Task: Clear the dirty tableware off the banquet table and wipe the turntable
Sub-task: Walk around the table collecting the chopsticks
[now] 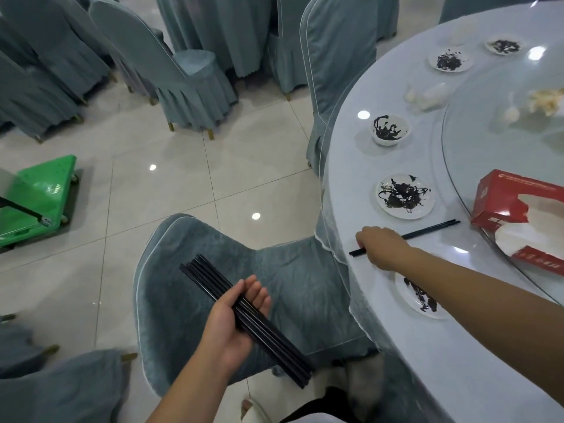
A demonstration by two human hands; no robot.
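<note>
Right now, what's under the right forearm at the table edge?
A white plate smeared with dark sauce sits under the right forearm. Only the plate's near part shows; the forearm covers its far part. The right hand grips a black chopstick pair just beyond.

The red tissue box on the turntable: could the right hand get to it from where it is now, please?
Probably yes: the right hand grips chopsticks just short of the tissue box, nothing between.

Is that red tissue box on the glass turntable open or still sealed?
Open. The red tissue box has its top torn away, and white tissue shows inside.
</note>
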